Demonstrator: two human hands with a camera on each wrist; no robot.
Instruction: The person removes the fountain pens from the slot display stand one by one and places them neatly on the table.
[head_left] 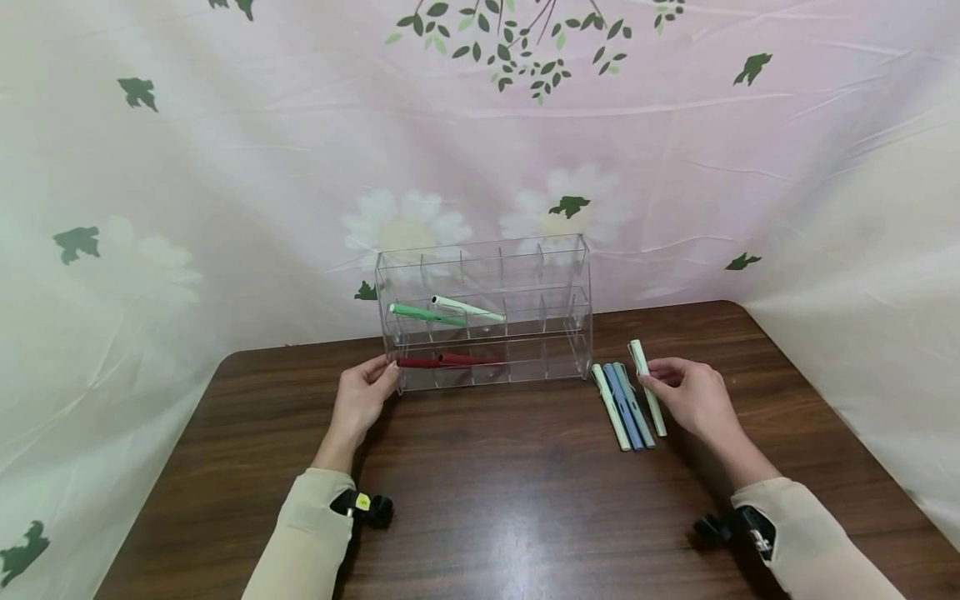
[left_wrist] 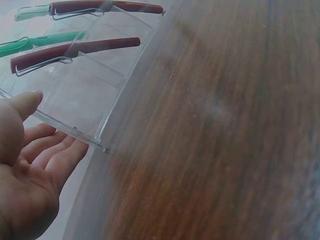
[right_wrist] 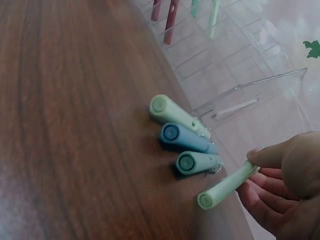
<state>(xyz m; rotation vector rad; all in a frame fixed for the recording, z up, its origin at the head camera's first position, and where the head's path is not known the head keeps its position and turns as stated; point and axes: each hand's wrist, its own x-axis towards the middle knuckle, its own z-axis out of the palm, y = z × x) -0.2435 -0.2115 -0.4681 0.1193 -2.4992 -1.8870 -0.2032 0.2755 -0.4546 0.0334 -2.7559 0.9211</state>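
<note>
The pen [head_left: 654, 407] is found to the right of the rack [head_left: 551, 364], just past three others laid side by side: a light green pen [head_left: 611, 408], a blue pen [head_left: 624, 408] and a teal pen [head_left: 637, 408]. It is pinched by the right hand [head_left: 693, 396], with the thumb on one side and the fingers on the other. Whether its low end is rested on the table [head_left: 487, 475] cannot be told. At the rack's left end, the clear wall is held between the thumb and fingers of the left hand [head_left: 363, 396]. Red pens [head_left: 472, 360] are seen in the rack's bottom row, and a bright green pen [head_left: 427, 314] and a pale pen [head_left: 468, 309] in the row above.

For this step, the pen should be held snugly, so that it is not twisted or dropped. It is best lifted straight up, so that the teal pen is not bumped and made to roll. The rack should be held still, but not squeezed hard.

Little room is left behind the rack, where the table's back edge is met by the cloth [head_left: 480, 150]. The most room is given in front of the rack. The rack's thin, see-through walls could easily be knocked.
</note>
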